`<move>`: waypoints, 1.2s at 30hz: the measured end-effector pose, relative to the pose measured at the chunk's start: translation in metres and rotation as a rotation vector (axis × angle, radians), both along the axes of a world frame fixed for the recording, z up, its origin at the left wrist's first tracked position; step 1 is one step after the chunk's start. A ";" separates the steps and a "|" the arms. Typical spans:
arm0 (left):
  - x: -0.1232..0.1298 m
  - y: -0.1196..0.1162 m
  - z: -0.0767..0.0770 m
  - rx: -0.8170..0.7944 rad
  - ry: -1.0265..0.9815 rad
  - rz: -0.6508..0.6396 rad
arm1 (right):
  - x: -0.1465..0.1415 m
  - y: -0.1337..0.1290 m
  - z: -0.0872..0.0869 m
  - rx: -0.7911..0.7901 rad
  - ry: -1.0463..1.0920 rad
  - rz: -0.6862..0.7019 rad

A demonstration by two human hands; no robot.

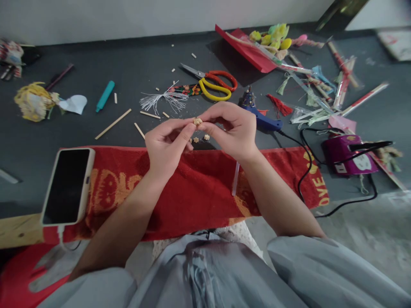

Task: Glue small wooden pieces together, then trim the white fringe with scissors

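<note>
A small beige flower-like piece [197, 121] is pinched between the fingertips of both my hands, above the edge of a red towel [192, 192]. My left hand [167, 143] holds its left side with thumb and forefinger. From the right, my right hand [233, 128] grips it the same way. Below the fingers, a few similar small pieces [206, 137] lie on the dark table, partly hidden by my left hand. Just beyond my hands are a bundle of white threads [164, 100] and scissors [218, 84] with red and yellow handles.
A blue glue gun [266, 121] lies right of my hands, its cable near a purple power block [349, 156]. On the left are a phone [68, 186], thin sticks [113, 124] and a teal pen [105, 96]. Wrapped crafts [272, 40] lie at the back right.
</note>
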State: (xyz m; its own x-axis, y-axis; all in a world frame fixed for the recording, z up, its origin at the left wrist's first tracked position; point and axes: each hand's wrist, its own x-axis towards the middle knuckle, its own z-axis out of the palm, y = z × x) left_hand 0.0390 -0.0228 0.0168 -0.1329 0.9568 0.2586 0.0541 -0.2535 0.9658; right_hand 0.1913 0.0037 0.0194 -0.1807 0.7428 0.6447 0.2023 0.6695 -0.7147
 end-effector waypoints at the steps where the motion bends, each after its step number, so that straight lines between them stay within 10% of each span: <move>1: 0.000 0.001 -0.001 -0.025 -0.018 -0.013 | 0.000 0.000 0.000 0.004 -0.009 -0.005; 19: -0.003 0.009 0.007 -0.490 -0.343 -0.339 | -0.001 0.000 0.000 0.020 -0.031 -0.006; 36: -0.002 0.009 0.010 -0.516 -0.388 -0.286 | 0.006 0.002 0.002 0.126 -0.183 -0.036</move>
State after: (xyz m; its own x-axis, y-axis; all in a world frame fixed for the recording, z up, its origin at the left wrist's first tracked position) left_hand 0.0372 -0.0139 0.0270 0.1512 0.9557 -0.2524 -0.3186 0.2888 0.9028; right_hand 0.1977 0.0061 0.0213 -0.2782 0.6662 0.6919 0.3459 0.7415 -0.5749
